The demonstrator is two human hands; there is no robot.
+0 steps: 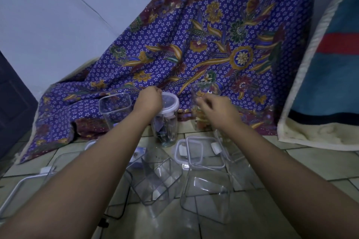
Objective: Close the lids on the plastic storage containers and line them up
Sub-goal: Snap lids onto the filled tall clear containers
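A tall round clear container (pixel 165 130) stands on the tiled floor with a white-rimmed lid (pixel 171 103) on top. My left hand (pixel 150 99) curls over the left edge of that lid. My right hand (pixel 213 107) holds the rim of an open square clear container (pixel 204 91) at the right, in front of the patterned cloth. Another open square container (pixel 115 107) stands to the left of the round one. Two more open clear containers (pixel 157 182) (pixel 207 188) sit nearer to me. A square white-rimmed lid (pixel 200 151) lies flat between them and the round container.
A purple floral cloth (pixel 194 44) drapes down behind the containers. A blue and red blanket (pixel 334 64) leans at the right. More clear lids (pixel 29 186) lie at the lower left on the tiles. A black cable (pixel 120 213) runs along the floor near me.
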